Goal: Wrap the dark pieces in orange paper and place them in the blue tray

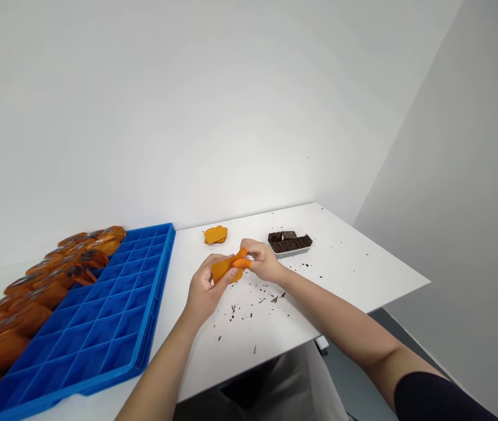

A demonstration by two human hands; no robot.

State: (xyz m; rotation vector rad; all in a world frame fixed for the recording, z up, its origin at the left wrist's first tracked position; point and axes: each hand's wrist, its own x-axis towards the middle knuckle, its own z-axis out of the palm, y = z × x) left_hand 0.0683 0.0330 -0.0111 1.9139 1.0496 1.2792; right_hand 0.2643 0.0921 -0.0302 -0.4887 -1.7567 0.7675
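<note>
Orange pouch (225, 270) sits pinched between both hands above the white table (354, 275). Her or his left hand (205, 289) grips it from below, while the right hand (263, 261), with orange covers on its fingertips (242, 262), clasps its upper edge. Dark crumbs (255, 304) lie scattered just beneath. Beyond are a small stack of orange pouches (215, 234) and a tray of dark squares (290, 242). Off to the left lies a blue compartment tray (100, 316), with filled orange packets (34, 292) heaped beside it.

plain white walls (214, 99) meet behind a white table (363, 269); grey floor (349, 374).
</note>
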